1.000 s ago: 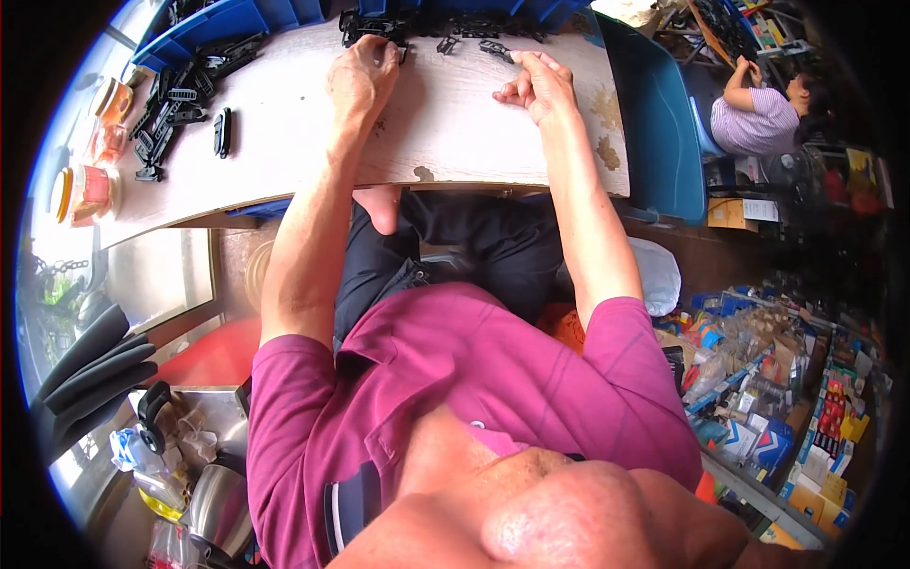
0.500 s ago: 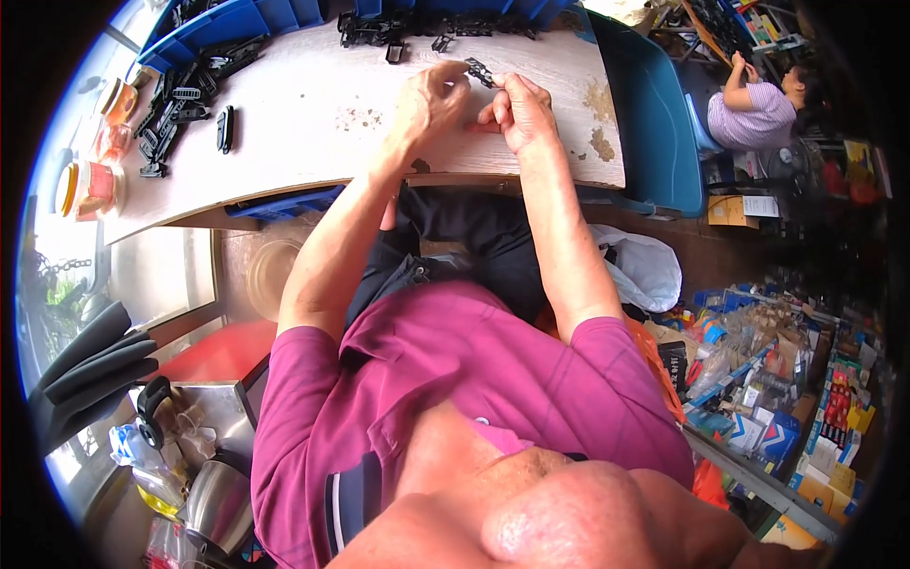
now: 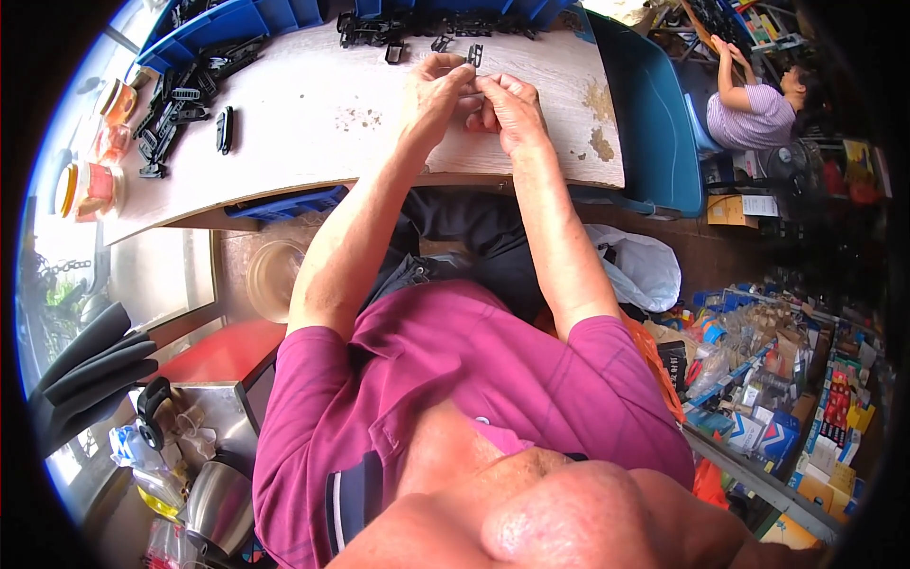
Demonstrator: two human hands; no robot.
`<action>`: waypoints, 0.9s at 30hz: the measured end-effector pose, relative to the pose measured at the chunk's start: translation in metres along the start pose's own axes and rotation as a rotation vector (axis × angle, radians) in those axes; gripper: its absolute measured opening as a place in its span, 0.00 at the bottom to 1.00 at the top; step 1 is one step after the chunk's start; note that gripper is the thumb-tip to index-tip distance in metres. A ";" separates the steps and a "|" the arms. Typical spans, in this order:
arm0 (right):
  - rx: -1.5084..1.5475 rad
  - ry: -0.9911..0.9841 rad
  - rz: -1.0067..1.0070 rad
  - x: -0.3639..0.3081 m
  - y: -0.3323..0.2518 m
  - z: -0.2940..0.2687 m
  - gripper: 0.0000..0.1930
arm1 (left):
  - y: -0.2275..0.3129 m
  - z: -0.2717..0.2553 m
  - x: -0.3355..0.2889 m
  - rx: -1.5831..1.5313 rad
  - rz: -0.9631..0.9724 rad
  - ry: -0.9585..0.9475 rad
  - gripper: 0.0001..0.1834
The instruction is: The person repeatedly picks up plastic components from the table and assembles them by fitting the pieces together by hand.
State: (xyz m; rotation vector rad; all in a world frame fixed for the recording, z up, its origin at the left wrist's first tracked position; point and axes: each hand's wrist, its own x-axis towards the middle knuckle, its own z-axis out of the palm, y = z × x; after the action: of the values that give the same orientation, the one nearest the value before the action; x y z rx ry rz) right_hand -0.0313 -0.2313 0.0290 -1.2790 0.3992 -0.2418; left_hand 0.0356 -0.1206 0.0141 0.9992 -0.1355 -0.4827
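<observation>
Over the far middle of the worktable, my left hand (image 3: 436,100) and my right hand (image 3: 512,109) meet at the fingertips. Both are closed in a pinch. A small black plastic part (image 3: 475,55) with an open frame shape sticks up just past the fingers; its lower end is hidden behind them. Beyond my hands lie a loose black U-shaped piece (image 3: 394,53) and another small black piece (image 3: 441,44). A heap of similar black parts (image 3: 370,28) stretches along the back, in front of a blue bin.
The pale worktable (image 3: 294,123) has worn patches. To the left are a pile of long black parts (image 3: 175,114), one separate black part (image 3: 225,130) and lidded jars (image 3: 90,190). A teal plastic chair (image 3: 654,123) stands right of the table. A person (image 3: 758,109) sits beyond it.
Both hands have drawn closer together, the right moving left and the left slightly right. The black part has turned from slanted to upright. The other person's hands have risen.
</observation>
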 end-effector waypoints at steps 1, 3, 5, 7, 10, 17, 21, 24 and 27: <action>-0.001 0.002 0.000 0.001 0.000 -0.001 0.10 | -0.001 -0.001 0.001 -0.001 -0.001 -0.001 0.19; -0.029 0.028 0.001 0.002 -0.001 0.001 0.09 | -0.005 -0.007 0.004 0.088 0.054 0.019 0.12; 0.004 0.063 0.036 0.001 -0.005 0.004 0.10 | -0.010 -0.015 0.007 0.265 0.158 0.014 0.12; 0.038 0.110 0.069 0.001 -0.007 0.004 0.10 | -0.014 -0.018 0.005 0.476 0.263 -0.050 0.14; 0.065 0.104 0.037 0.002 -0.006 0.001 0.10 | -0.011 -0.019 -0.002 0.678 0.316 -0.160 0.15; 0.069 0.166 0.017 0.003 -0.002 0.004 0.08 | -0.020 -0.014 -0.003 0.336 0.347 -0.056 0.12; 0.100 0.215 0.025 0.003 -0.001 0.004 0.08 | -0.011 -0.015 -0.004 0.225 0.252 -0.022 0.11; 0.094 0.197 0.014 0.001 -0.001 0.004 0.08 | -0.010 -0.016 -0.002 0.146 0.225 0.027 0.11; 0.003 0.181 0.050 -0.001 -0.008 0.008 0.09 | -0.010 -0.019 -0.002 0.131 0.236 0.024 0.10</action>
State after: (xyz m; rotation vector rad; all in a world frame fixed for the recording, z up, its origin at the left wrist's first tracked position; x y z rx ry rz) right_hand -0.0287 -0.2257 0.0383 -1.2467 0.5846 -0.3174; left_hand 0.0362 -0.1099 -0.0044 1.1007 -0.2625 -0.2480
